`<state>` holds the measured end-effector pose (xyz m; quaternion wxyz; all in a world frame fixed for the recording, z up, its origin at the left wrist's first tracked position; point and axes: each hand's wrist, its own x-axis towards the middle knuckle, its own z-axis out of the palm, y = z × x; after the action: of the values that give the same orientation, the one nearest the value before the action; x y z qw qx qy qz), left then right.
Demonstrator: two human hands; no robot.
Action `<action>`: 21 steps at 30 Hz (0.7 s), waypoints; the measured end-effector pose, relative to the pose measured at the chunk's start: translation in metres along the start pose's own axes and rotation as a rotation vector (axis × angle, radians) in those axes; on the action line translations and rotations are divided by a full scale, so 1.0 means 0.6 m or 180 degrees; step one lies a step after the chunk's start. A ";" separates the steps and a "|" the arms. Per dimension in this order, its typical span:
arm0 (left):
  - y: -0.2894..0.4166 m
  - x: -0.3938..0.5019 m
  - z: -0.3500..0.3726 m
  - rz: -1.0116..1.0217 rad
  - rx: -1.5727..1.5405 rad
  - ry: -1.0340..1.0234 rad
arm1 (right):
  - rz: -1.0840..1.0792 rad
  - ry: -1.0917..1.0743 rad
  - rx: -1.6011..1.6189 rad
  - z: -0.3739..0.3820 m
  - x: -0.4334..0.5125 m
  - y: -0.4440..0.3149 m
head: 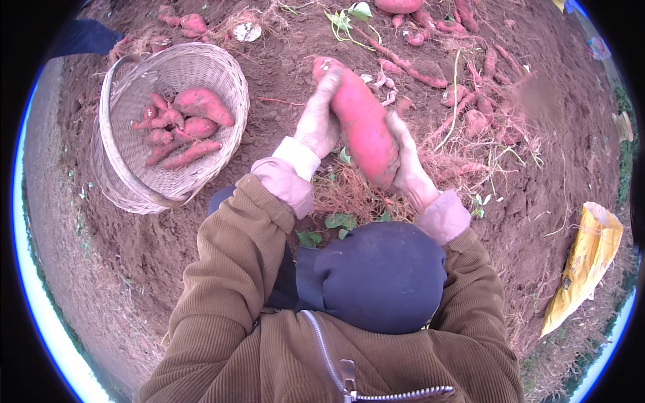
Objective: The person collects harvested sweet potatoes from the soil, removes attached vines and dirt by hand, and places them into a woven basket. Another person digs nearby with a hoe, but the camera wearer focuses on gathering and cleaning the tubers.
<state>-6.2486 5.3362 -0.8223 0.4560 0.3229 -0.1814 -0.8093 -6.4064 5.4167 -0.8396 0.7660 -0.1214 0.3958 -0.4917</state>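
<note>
Between both hands I hold a large red-skinned sweet potato (pixel 360 126), tilted with its far end to the left. My left hand (pixel 322 113) wraps its upper left side, the thumb lying along the far end. Against its lower right side presses my right hand (pixel 409 156), its fingers mostly hidden behind the root. Below the sweet potato, a tangle of thin reddish roots (pixel 345 196) with some green leaves lies on the soil before my knee. To the left stands a wicker basket (pixel 229 65) with an arched handle, holding several smaller sweet potatoes (pixel 199 108).
More sweet potatoes with stringy roots (pixel 476 121) are heaped on the soil at the right. Others (pixel 194 24) lie behind the basket. A yellow sack (pixel 584 267) lies at the far right. Dark cloth, perhaps another person's clothing (pixel 88 38), shows at upper left.
</note>
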 end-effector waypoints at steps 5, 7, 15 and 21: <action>-0.040 -0.016 -0.011 0.0166 0.0728 0.0077 | 0.0030 0.0077 -0.0845 -0.003 0.036 -0.002; -0.060 -0.009 -0.014 0.0542 0.1041 0.0522 | -0.0598 0.0415 -0.2474 0.002 0.040 0.023; -0.027 0.005 -0.036 0.0771 0.0983 0.1175 | -0.1727 -0.0237 -0.2217 0.016 0.002 0.088; -0.046 -0.025 -0.035 0.1555 0.2544 0.0258 | -0.1187 -0.0011 -0.0975 0.025 -0.005 0.047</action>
<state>-6.2458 5.3637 -0.8483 0.4798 0.4523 -0.5315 -0.5317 -6.3776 5.4303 -0.8445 0.6354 -0.3079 0.4352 -0.5587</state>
